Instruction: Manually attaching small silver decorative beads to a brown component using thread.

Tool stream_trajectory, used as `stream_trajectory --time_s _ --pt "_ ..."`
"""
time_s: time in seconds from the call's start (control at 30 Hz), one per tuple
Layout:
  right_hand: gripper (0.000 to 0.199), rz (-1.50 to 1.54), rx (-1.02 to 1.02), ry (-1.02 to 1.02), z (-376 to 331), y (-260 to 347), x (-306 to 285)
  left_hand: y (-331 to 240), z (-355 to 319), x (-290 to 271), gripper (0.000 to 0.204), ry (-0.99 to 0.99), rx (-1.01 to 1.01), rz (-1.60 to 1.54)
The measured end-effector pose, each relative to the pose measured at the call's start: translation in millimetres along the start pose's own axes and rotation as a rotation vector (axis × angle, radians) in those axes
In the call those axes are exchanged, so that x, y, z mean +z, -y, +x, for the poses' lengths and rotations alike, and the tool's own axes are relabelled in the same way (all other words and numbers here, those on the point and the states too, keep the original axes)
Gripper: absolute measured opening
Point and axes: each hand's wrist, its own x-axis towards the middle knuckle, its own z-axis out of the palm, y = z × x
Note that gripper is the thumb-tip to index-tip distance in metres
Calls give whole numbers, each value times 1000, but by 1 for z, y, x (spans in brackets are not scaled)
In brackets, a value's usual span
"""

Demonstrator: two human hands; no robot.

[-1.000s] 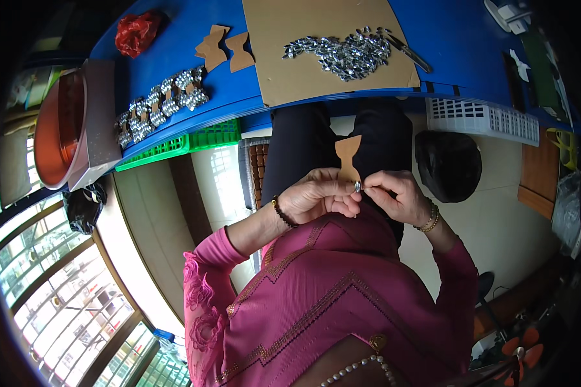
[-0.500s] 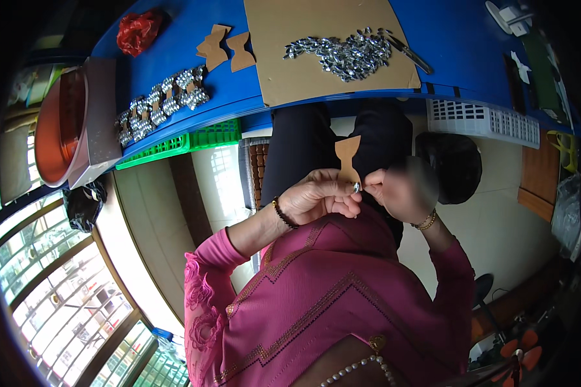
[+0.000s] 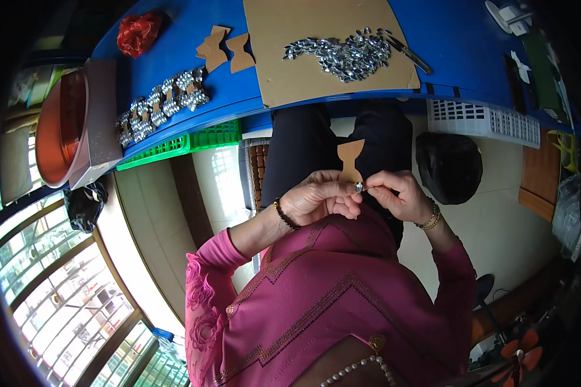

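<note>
Above my lap, my left hand grips the lower end of a brown bow-shaped cardboard piece between thumb and fingers. A small shiny silver gem shows at that held end. Close beside the gem, my right hand has its thumb and fingertips pinched together. Whatever sits in that pinch is too small to make out. On the table ahead, a pile of loose silver gems lies on a flat cardboard sheet.
Silver-gem-covered cards line the left part of the blue table; plain cardboard pieces lie beyond. A dark slim tool rests beside the gem pile. Below the edge are a green basket, a white basket and a black bag-lined bin.
My right hand was blurred by motion and now shows sharply, pinched beside the gem. The left hand and cardboard piece have barely shifted.
</note>
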Motion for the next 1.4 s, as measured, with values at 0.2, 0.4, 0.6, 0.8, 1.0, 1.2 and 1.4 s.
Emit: stream_trajectory --time_s 0.2,0.4,0.6,0.8,1.0,1.2,1.4 --pt "6 27 25 7 -1 -3 0 1 1 1 10 19 -3 -34" --pt "6 46 9 13 1 -6 3 2 2 1 10 2 11 9" --pt "7 80 40 6 0 -1 2 2 1 0 10 -15 13 -65" --pt "6 95 -15 -5 2 -2 2 2 2 0 10 14 26 -87" --pt "5 66 -76 4 3 -6 2 2 0 2 13 -45 64 101" --pt "5 163 59 53 4 -11 5 3 0 6 14 -55 109 146" --pt "17 441 264 42 2 -12 11 10 2 11 13 -107 259 264"
